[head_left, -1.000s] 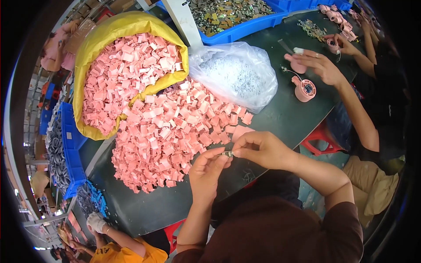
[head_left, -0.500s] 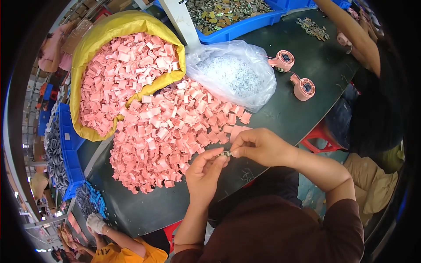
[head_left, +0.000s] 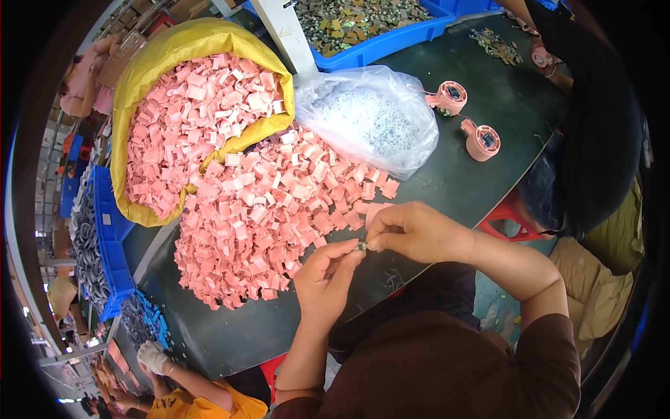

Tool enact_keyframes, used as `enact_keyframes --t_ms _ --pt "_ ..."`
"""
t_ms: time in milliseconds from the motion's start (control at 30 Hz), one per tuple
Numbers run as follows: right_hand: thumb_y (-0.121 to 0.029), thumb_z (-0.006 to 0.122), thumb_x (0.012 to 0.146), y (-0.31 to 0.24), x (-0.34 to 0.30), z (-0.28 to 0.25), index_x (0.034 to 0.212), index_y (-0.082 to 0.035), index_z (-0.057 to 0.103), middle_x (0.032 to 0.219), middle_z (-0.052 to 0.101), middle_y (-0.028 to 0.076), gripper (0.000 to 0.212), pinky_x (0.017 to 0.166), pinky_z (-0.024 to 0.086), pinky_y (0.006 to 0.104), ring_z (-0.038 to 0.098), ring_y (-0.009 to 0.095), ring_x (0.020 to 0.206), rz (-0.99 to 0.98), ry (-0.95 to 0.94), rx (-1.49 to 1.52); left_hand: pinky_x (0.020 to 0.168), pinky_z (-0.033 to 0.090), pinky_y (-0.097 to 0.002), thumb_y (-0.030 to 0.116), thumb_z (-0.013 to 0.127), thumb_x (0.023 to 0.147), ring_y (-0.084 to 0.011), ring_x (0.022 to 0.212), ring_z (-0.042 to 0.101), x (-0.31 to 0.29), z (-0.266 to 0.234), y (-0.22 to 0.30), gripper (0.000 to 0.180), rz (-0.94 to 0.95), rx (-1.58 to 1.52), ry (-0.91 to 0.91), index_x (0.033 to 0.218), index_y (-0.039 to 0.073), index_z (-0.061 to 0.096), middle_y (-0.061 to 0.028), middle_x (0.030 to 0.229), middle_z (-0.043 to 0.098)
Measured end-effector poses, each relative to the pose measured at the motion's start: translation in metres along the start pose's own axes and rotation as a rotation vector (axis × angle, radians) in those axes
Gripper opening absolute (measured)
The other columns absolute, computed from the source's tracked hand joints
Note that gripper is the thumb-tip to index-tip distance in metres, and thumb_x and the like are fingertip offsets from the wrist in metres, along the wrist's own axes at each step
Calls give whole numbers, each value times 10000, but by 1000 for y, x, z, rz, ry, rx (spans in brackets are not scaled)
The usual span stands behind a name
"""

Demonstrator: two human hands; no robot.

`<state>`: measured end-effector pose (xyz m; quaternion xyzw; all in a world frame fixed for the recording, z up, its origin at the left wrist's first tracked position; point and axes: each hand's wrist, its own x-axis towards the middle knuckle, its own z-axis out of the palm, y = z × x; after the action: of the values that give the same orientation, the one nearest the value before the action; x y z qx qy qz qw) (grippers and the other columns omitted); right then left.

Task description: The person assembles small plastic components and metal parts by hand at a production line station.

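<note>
My left hand [head_left: 326, 278] pinches a small circuit board [head_left: 361, 246] between thumb and forefinger. My right hand [head_left: 412, 236] grips its other side with closed fingertips, so both hands meet at this tiny greenish part. Its details are too small to make out. Just beyond my right fingers lies a larger pink plastic part [head_left: 377, 211], partly hidden by the hand. A big heap of pink plastic pieces [head_left: 244, 223] spreads over the dark green table [head_left: 230, 339] to the left and ahead of my hands.
A yellow sack [head_left: 202, 35] spills pink pieces onto the table. Behind stand a clear bag [head_left: 377, 122] of small translucent parts and a blue bin [head_left: 391, 45] of circuit boards. Two round pink housings [head_left: 483, 143] lie at right. Co-workers sit at both sides.
My hands stay almost in place, with the small circuit board turned slightly between the fingertips. At the right, the co-worker's arm has lowered and the body has leaned in over the table's edge.
</note>
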<state>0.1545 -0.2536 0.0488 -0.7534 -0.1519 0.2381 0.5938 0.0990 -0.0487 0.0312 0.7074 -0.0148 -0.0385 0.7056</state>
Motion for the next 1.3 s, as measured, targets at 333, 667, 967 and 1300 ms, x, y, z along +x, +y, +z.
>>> enact_keyframes --t_ms 333,667,967,1300 --pt "-107 656 888 -2 -5 -5 895 -1 667 789 676 69 106 679 498 295 624 132 730 20 -70 10 816 531 -237 -33 653 920 -123 906 670 -2 0 -6 217 -61 -105 -56 1137 -40 656 -95 994 699" --pt "-109 666 879 -9 -2 -12 908 -11 670 799 671 75 102 682 496 312 622 148 726 6 -111 -83 779 537 -233 4 668 921 -117 861 677 -3 0 -7 179 53 209 -34 1097 -27 682 -94 984 708" --pt "-128 684 888 -7 -1 -10 901 -14 672 774 663 68 116 663 490 313 611 141 707 2 -108 -78 781 546 -245 15 649 938 -135 857 688 1 1 2 184 -57 -64 -60 1112 -42 659 -104 970 708" --pt "-124 716 894 16 -8 1 912 -27 675 792 664 0 107 646 459 251 542 54 708 14 -16 164 795 566 -268 27 612 965 -161 876 698 3 1 -2 139 -130 -217 -134 1089 -37 618 -115 979 698"
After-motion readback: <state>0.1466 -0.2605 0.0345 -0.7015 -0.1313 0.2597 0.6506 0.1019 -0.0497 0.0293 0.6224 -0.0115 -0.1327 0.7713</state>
